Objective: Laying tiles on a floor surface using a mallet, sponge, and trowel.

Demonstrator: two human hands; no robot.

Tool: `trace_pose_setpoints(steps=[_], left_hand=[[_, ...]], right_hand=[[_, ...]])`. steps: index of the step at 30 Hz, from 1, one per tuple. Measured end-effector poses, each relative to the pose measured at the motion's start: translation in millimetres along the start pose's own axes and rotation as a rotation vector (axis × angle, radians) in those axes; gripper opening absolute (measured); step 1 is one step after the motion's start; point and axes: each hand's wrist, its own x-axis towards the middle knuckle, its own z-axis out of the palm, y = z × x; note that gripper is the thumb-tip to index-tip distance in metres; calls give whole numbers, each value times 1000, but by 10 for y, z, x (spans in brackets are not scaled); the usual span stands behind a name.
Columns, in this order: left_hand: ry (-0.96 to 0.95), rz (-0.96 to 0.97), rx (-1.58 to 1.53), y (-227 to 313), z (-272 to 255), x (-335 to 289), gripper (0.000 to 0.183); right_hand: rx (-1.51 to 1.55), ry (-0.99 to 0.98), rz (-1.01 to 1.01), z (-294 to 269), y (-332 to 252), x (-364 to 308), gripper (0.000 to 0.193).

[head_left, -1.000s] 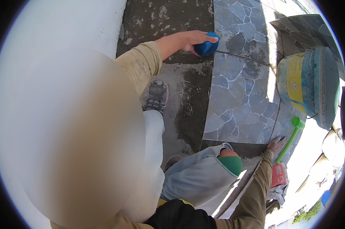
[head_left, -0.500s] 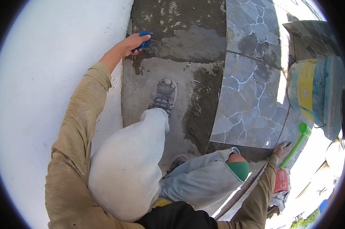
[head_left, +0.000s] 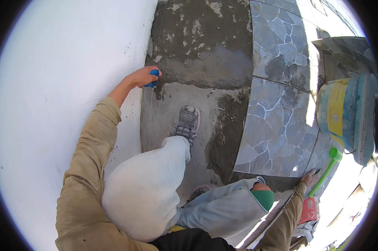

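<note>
At the foot of the white wall (head_left: 72, 62), my left hand (head_left: 142, 78) is closed around a small blue object (head_left: 154, 78) whose kind I cannot make out, mostly covered by the fingers. A thin string (head_left: 150, 113) runs along the floor strip beside the wall, passing near this hand. Under the hand, dark wet mortar (head_left: 205, 69) meets a paler grey patch of floor (head_left: 168, 104). On the right, my right hand (head_left: 309, 179) rests with fingers stretched out at the near edge of the grey stone-patterned tiles (head_left: 277, 125), beside the handle of a green dipper-like tool (head_left: 323, 180).
A teal bucket with a yellow label (head_left: 337, 108) stands at the right on the tiles, below a loose tile (head_left: 344, 52). Near my right forearm lies a red and white bag (head_left: 309, 209). My shoe (head_left: 187, 123) is planted on the grey floor between wall and tiles.
The view has tilted, so the scene sits lower. My left hand has drawn a little nearer to me along the wall, with the blue object still in it. The right hand stays on the tile.
</note>
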Motion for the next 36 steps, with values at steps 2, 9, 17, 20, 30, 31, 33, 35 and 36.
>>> trace_pose_setpoints(steps=[2, 9, 17, 20, 30, 31, 33, 35, 36], left_hand=[[56, -23, 84, 18, -89, 294, 30], [621, -30, 83, 621, -1077, 1211, 45], [464, 312, -958, 2254, -1220, 529, 47], [46, 529, -991, 3295, -581, -243, 50], [-204, 1425, 532, 7121, 2252, -1610, 50], [-269, 1358, 741, 7391, 2536, -1526, 47], [-288, 1152, 1084, 7701, 3056, -1232, 43], [-199, 1018, 1349, 7900, 3450, -858, 43], [-142, 936, 1333, 7952, 3651, -663, 48]], right_hand=[[24, 30, -37, -3, -9, -5, 62], [68, 14, -34, -35, -21, -31, 60], [0, 54, -20, -137, -170, -65, 60], [38, 80, 37, -205, -258, -128, 61], [155, 30, 197, -497, -363, -146, 63], [159, 4, 204, -512, -357, -151, 64], [186, 42, 220, -534, -337, -159, 65], [202, 37, 191, -551, -303, -171, 65], [203, 23, 226, -553, -292, -176, 65]])
